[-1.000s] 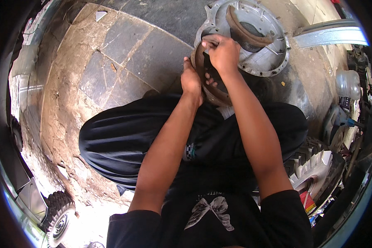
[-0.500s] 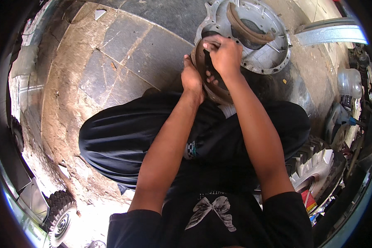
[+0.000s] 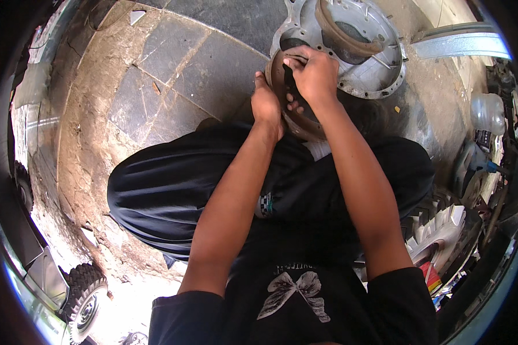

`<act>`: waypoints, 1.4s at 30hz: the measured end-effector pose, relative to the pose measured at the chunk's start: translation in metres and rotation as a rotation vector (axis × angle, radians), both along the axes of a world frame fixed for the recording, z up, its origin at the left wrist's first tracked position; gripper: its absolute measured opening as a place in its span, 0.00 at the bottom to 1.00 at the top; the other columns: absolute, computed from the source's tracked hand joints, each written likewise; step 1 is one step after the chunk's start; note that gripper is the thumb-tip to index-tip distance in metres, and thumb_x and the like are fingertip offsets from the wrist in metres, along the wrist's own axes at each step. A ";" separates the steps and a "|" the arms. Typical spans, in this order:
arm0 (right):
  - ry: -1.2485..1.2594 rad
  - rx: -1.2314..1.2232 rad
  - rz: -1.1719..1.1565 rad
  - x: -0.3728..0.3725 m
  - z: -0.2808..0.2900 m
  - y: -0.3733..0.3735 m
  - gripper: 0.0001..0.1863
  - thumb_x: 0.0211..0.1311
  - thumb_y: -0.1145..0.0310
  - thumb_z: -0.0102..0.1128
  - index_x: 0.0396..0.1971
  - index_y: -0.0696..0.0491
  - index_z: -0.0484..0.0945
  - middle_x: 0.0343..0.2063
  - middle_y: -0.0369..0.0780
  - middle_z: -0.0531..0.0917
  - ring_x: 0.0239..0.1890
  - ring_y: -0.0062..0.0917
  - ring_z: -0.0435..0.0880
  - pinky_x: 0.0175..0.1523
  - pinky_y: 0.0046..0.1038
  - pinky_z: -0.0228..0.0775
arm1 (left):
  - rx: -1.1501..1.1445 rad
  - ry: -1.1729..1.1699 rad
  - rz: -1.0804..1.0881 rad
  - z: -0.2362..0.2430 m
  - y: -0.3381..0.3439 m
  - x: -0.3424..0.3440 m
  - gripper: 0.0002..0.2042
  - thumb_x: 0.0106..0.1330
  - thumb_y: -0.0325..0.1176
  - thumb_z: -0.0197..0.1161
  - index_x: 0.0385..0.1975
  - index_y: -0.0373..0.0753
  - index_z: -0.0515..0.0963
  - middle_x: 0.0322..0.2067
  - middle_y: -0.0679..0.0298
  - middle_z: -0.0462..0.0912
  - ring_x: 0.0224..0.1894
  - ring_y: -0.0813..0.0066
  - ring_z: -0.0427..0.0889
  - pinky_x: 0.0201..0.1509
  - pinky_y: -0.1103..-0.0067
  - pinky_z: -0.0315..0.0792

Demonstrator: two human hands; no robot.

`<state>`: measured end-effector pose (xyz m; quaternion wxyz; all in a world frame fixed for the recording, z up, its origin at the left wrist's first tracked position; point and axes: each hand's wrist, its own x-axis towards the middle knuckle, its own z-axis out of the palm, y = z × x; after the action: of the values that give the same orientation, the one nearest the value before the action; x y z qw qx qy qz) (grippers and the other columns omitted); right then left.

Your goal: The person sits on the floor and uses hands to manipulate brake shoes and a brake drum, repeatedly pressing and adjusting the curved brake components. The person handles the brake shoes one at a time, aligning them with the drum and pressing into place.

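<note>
My left hand [image 3: 266, 103] is wrapped round the side of a rusty curved brake shoe [image 3: 304, 125], held tilted above my crossed legs, with fingertips showing inside its curve. My right hand [image 3: 312, 77] is closed at the shoe's upper inner part; whether it grips the shoe or something small against it, I cannot make out. Just beyond, a round grey metal housing [image 3: 391, 75] with bolt holes lies on the floor, and a second rusty brake shoe [image 3: 342, 43] rests on it.
Dark floor tiles [image 3: 193, 80] border rough, dirty concrete [image 3: 83, 155] at left. At right are a metal rail [image 3: 460, 47], a clear plastic jug [image 3: 487, 113], a blue-grey tool [image 3: 473, 167] and a treaded tyre [image 3: 437, 224]. Another wheel [image 3: 86, 302] stands at lower left.
My right hand has shifted slightly up and right along the brake shoe. My left hand keeps its hold. The housing appears a little higher in the view.
</note>
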<state>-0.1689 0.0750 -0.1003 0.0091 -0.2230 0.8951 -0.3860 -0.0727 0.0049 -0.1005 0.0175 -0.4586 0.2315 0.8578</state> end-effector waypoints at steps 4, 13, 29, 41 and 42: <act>0.031 0.009 -0.001 -0.013 0.004 -0.007 0.08 0.59 0.69 0.74 0.38 0.51 0.89 0.33 0.39 0.91 0.35 0.30 0.91 0.46 0.29 0.80 | -0.026 -0.007 0.016 0.002 0.001 -0.002 0.32 0.80 0.61 0.29 0.35 0.39 0.73 0.20 0.63 0.70 0.19 0.68 0.70 0.28 0.65 0.76; 0.068 0.034 0.011 -0.015 0.005 -0.009 0.09 0.58 0.67 0.75 0.38 0.50 0.89 0.33 0.40 0.91 0.37 0.30 0.91 0.46 0.31 0.80 | -0.031 0.004 0.007 0.000 0.000 -0.002 0.32 0.80 0.61 0.29 0.38 0.38 0.73 0.20 0.61 0.71 0.20 0.66 0.71 0.28 0.64 0.77; 0.165 -0.047 0.023 -0.014 -0.012 -0.004 0.07 0.58 0.66 0.74 0.36 0.49 0.89 0.32 0.38 0.91 0.35 0.32 0.90 0.46 0.31 0.80 | 0.002 0.009 0.025 0.004 0.002 -0.005 0.32 0.80 0.61 0.29 0.39 0.39 0.74 0.20 0.63 0.70 0.19 0.68 0.69 0.26 0.66 0.76; 0.129 0.024 0.052 -0.001 -0.003 -0.002 0.07 0.58 0.68 0.74 0.36 0.51 0.89 0.32 0.39 0.91 0.35 0.32 0.91 0.43 0.30 0.80 | -0.034 0.010 -0.010 0.009 -0.002 -0.001 0.31 0.80 0.60 0.27 0.42 0.40 0.74 0.21 0.63 0.69 0.21 0.68 0.68 0.30 0.66 0.74; 0.146 -0.015 0.045 0.002 -0.005 0.000 0.07 0.58 0.69 0.73 0.36 0.51 0.89 0.32 0.39 0.91 0.35 0.31 0.91 0.43 0.29 0.80 | -0.013 0.033 -0.003 0.007 -0.002 0.000 0.32 0.80 0.60 0.28 0.41 0.40 0.74 0.21 0.63 0.70 0.20 0.68 0.69 0.28 0.66 0.75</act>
<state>-0.1668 0.0748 -0.1056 -0.0491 -0.2704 0.8852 -0.3754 -0.0723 0.0030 -0.0940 0.0118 -0.4441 0.2381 0.8637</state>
